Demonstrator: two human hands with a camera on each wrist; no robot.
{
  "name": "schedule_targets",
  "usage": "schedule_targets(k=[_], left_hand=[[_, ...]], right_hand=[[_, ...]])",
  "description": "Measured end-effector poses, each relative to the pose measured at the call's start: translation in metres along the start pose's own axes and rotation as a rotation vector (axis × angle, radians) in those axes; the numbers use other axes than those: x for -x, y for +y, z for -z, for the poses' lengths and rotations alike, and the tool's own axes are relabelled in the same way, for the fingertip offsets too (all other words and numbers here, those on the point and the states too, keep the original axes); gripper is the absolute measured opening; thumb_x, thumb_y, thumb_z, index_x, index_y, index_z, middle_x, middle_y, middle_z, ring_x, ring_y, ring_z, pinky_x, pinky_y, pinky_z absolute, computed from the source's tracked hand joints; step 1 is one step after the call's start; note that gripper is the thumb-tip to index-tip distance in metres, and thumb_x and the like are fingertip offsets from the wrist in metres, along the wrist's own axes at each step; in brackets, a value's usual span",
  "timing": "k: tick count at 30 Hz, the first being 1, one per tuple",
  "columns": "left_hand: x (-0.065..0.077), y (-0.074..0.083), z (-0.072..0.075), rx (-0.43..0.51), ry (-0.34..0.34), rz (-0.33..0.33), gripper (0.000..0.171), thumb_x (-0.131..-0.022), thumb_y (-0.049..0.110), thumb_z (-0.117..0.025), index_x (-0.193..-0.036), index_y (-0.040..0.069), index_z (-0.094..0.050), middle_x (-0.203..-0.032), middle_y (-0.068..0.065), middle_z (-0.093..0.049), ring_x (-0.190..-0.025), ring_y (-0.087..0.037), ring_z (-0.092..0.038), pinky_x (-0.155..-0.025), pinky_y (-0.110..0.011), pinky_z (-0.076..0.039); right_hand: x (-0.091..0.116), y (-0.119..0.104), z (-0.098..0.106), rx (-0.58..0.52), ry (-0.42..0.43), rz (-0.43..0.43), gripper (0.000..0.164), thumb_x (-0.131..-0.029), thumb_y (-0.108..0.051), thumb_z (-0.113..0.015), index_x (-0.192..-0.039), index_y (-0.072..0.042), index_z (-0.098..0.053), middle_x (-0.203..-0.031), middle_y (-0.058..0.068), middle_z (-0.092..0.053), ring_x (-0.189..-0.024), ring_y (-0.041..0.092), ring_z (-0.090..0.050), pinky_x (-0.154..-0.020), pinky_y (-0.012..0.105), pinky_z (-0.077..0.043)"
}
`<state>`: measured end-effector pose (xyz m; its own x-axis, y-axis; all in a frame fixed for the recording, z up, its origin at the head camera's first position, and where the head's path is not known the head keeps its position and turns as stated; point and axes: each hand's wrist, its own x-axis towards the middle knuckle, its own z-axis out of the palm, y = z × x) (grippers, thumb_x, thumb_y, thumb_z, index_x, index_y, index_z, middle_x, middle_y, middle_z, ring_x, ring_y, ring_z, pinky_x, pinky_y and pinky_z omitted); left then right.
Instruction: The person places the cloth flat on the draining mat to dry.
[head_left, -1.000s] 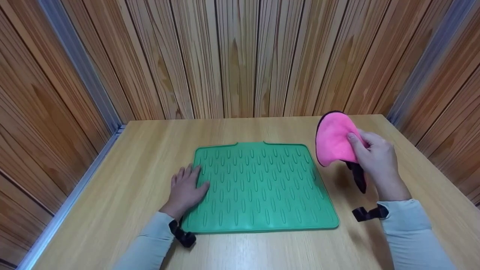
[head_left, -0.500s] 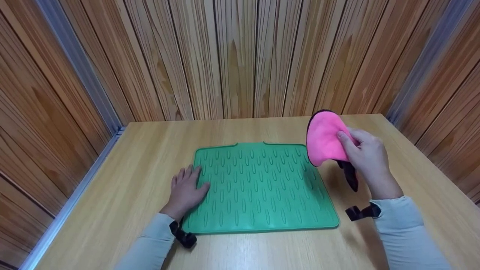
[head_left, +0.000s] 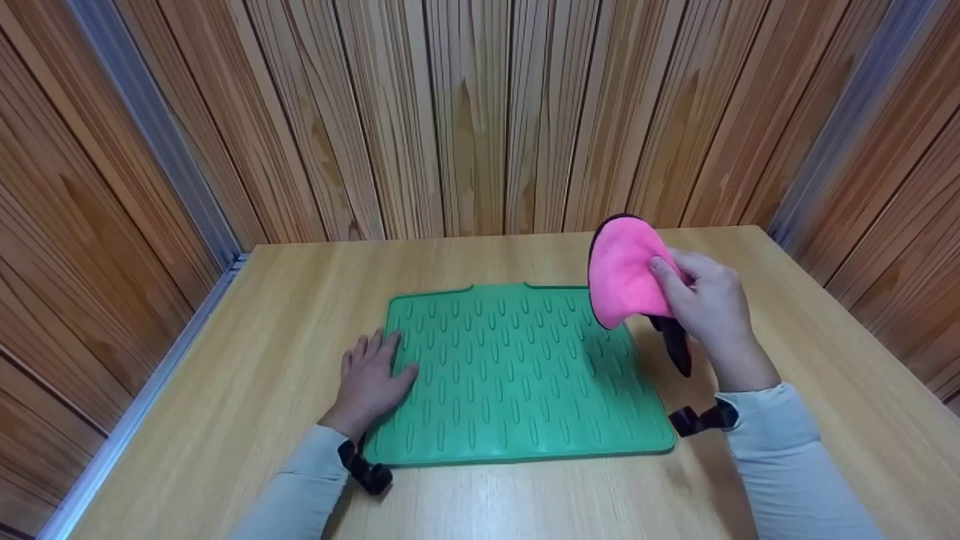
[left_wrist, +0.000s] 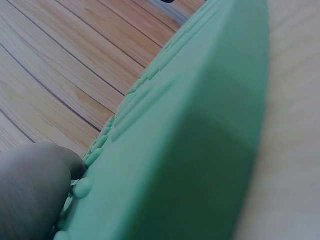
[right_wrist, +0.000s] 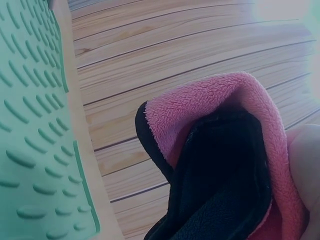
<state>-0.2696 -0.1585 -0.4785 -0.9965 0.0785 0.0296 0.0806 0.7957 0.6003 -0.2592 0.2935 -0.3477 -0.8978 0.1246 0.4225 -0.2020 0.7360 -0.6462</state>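
Observation:
A green rubber mat (head_left: 495, 375) with rows of raised oval ridges lies on the table. My left hand (head_left: 371, 382) rests flat on its left edge, fingers spread. In the left wrist view the thumb (left_wrist: 35, 185) touches the ridged surface. With thumb and fingers my right hand (head_left: 705, 300) pinches a folded pink cloth (head_left: 626, 274) with dark edging, raised over the mat's far right corner. A dark flap hangs below the hand. The right wrist view shows the cloth's fuzzy pink side (right_wrist: 200, 100) folded around a black inner side (right_wrist: 220, 175).
The wooden table (head_left: 315, 292) runs back to a wood-panelled wall (head_left: 480, 112), with more panels on both sides. Metal strips (head_left: 157, 135) line the corners. A black strap (head_left: 365, 469) sits at my left wrist, another strap (head_left: 701, 420) at my right.
My right hand has moved left with the pink cloth, from beside the mat to above its far right corner. The left hand and the mat have stayed in place.

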Motion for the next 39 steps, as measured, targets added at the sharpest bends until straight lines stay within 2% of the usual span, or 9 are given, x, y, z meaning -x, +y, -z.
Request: schedule_targets(k=[10, 17, 23, 34, 39], left_hand=[[0.0, -0.001, 0.0, -0.001, -0.005, 0.007, 0.075, -0.112, 0.037, -0.059, -0.176, 0.005, -0.037, -0.187, -0.029, -0.021, -0.176, -0.055, -0.009, -0.142, -0.073, -0.003], [-0.001, -0.001, -0.001, 0.004, -0.003, -0.004, 0.075, -0.112, 0.037, -0.06, -0.175, 0.005, -0.037, -0.187, -0.029, -0.021, -0.176, -0.055, -0.009, -0.142, -0.073, -0.002], [-0.002, 0.001, 0.0, -0.002, -0.001, 0.0, 0.076, -0.11, 0.037, -0.059, -0.175, 0.003, -0.038, -0.186, -0.031, -0.022, -0.176, -0.056, -0.01, -0.141, -0.074, -0.003], [-0.001, 0.001, 0.001, 0.0, -0.013, 0.002, 0.076, -0.111, 0.037, -0.059, -0.175, 0.003, -0.036, -0.187, -0.029, -0.02, -0.176, -0.055, -0.008, -0.142, -0.073, -0.001], [0.0, -0.001, 0.0, -0.003, -0.018, 0.002, 0.076, -0.112, 0.037, -0.059, -0.175, 0.003, -0.036, -0.187, -0.03, -0.02, -0.176, -0.055, -0.007, -0.142, -0.074, -0.001]], right_hand=[[0.0, -0.012, -0.008, -0.017, -0.026, 0.002, 0.049, -0.113, -0.047, -0.065, -0.142, -0.01, -0.079, -0.105, 0.019, -0.072, -0.092, 0.026, -0.06, -0.066, 0.017, -0.048], [0.0, -0.021, -0.015, -0.064, -0.049, -0.015, 0.05, -0.112, -0.051, -0.066, -0.14, -0.012, -0.081, -0.108, 0.017, -0.073, -0.092, 0.025, -0.06, -0.068, 0.018, -0.05], [0.002, -0.032, -0.021, -0.084, -0.048, 0.005, 0.045, -0.112, -0.045, -0.068, -0.142, -0.013, -0.08, -0.113, 0.02, -0.075, -0.093, 0.024, -0.06, -0.067, 0.018, -0.048], [0.003, -0.046, -0.035, -0.102, -0.042, 0.025, 0.038, -0.113, -0.038, -0.069, -0.135, -0.01, -0.083, -0.101, 0.019, -0.073, -0.085, 0.022, -0.059, -0.067, 0.019, -0.048], [0.004, -0.05, -0.043, -0.122, -0.069, 0.007, 0.038, -0.112, -0.039, -0.069, -0.133, -0.01, -0.084, -0.107, 0.019, -0.076, -0.09, 0.024, -0.061, -0.071, 0.02, -0.05]])
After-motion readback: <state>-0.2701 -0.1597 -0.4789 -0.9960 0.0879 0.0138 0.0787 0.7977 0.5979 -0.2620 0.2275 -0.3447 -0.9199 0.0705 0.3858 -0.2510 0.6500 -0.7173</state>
